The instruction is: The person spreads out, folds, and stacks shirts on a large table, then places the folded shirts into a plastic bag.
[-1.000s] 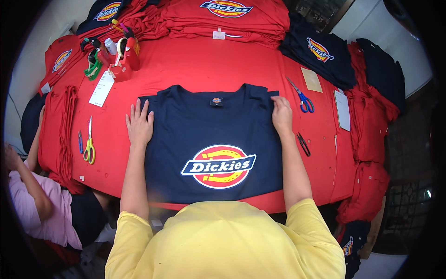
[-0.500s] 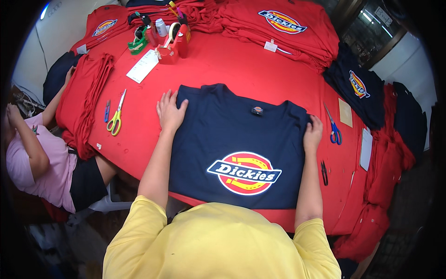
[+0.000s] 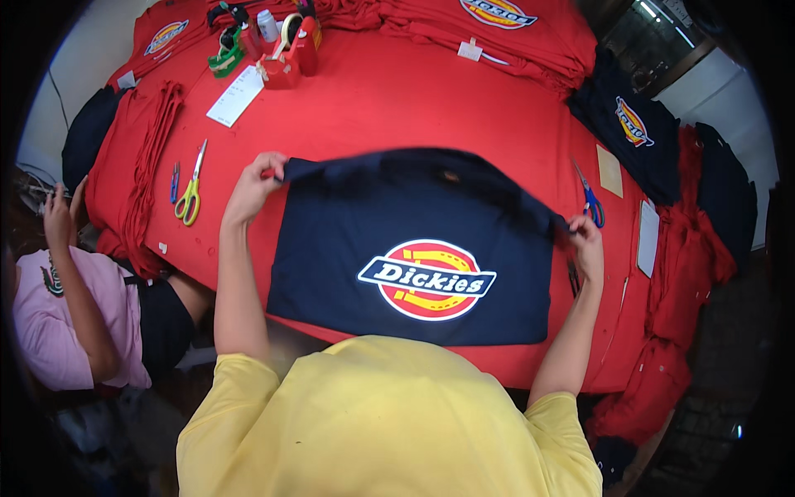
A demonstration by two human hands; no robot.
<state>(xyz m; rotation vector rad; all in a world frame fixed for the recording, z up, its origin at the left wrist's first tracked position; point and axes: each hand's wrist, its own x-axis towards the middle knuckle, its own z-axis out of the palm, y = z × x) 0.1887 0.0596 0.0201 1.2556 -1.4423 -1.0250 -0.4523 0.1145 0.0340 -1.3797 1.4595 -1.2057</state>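
Navy shirt (image 3: 323, 240) lies on the red-covered table (image 3: 464, 91), near its front edge, w/ large print (image 3: 426, 280) facing up. L hand (image 3: 252, 189) is closed in a pinch on the upper L corner; R hand (image 3: 588, 247) pinches the upper R corner in same manner. B/w these 2 grips the upper edge is raised and blurred, while the lower part rests flat. How many layers each pinch has, I cannot tell.

Fabric is prob. light, soft and not fragile; it bends easily, so pushing it like a stiff sheet would only make wrinkles. Best hold: both upper corners, all layers together, w/ approx. equal tension. Yellow scissors (image 3: 189, 199) are near L hand; blue scissors (image 3: 593, 210) are just beside R hand.
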